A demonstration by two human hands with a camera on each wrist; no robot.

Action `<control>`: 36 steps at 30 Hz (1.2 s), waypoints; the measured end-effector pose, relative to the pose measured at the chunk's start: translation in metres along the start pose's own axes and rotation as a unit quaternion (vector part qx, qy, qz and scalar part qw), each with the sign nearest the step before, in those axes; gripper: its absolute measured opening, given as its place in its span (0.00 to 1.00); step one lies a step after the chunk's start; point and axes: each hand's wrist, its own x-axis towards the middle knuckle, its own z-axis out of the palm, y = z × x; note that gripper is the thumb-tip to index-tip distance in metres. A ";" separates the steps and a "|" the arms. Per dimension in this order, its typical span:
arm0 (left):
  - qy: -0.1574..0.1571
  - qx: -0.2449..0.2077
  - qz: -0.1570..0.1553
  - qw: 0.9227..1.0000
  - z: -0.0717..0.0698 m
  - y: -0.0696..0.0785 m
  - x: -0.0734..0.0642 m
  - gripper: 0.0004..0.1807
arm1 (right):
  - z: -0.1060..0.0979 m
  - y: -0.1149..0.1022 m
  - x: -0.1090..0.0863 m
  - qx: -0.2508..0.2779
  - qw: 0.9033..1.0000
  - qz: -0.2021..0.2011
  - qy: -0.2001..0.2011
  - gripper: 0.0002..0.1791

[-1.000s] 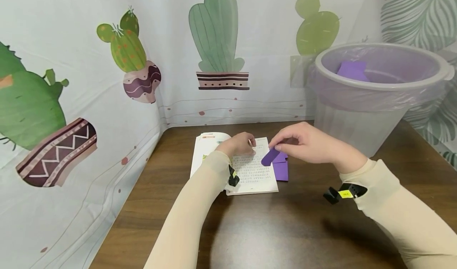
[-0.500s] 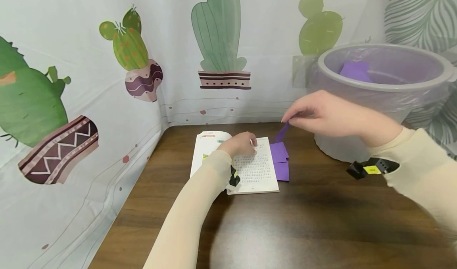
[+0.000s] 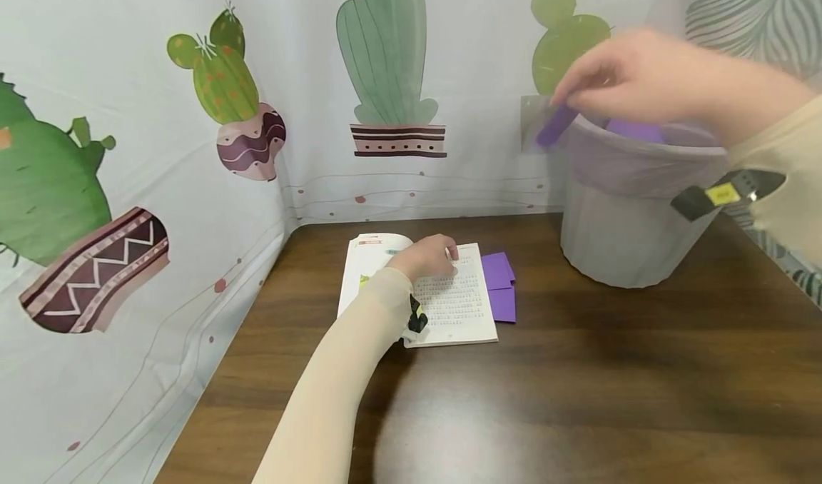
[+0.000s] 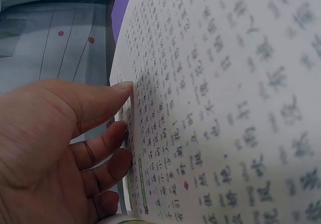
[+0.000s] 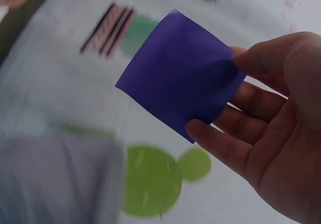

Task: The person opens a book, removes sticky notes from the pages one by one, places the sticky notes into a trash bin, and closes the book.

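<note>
My right hand (image 3: 648, 77) is raised beside the bin's rim and pinches a square purple sheet of paper (image 5: 178, 76) by one edge, thumb on one face and fingers behind. My left hand (image 3: 427, 257) rests on the right page of an open book (image 3: 462, 305). In the left wrist view its thumb and fingertips touch the printed page (image 4: 220, 98), the fingers loosely bent. More purple paper pieces (image 3: 501, 302) stick out from under the book's right edge, overlapping one another.
A light grey waste bin (image 3: 626, 234) with a clear purplish liner stands at the back right of the wooden table (image 3: 552, 398). Inside its rim shows a purple piece of paper (image 3: 632, 130). A cactus-print curtain (image 3: 308, 77) hangs behind.
My right hand has lifted the purple paper from beside the book, moving up and right to the bin's rim. The left hand has stayed on the page.
</note>
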 end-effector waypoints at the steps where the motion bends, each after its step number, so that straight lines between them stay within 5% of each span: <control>1: -0.001 0.000 0.003 1.000 0.000 0.000 0.000 0.13 | -0.005 0.010 0.004 -0.012 1.000 0.010 0.003 0.13; 7: -0.003 0.009 0.014 1.000 0.002 0.001 0.001 0.14 | -0.029 0.064 0.018 -0.023 0.994 0.107 -0.014 0.19; 14: -0.001 0.003 0.002 1.000 0.004 0.004 0.000 0.12 | -0.042 0.110 0.026 0.088 0.973 0.208 -0.052 0.20; 18: -0.002 -0.005 -0.001 1.000 0.003 0.004 -0.001 0.13 | -0.046 0.126 0.030 0.092 0.967 0.227 -0.069 0.17; 25: 0.000 -0.003 0.002 1.000 0.004 0.003 0.002 0.13 | -0.039 0.138 0.030 0.021 0.974 0.216 -0.063 0.18; 30: -0.001 0.000 0.005 1.000 0.008 0.004 0.003 0.13 | -0.032 0.150 0.024 0.040 0.972 0.221 -0.061 0.20; 36: 0.003 0.004 0.002 1.000 0.008 0.007 0.002 0.12 | -0.027 0.158 0.017 0.051 0.961 0.239 -0.130 0.17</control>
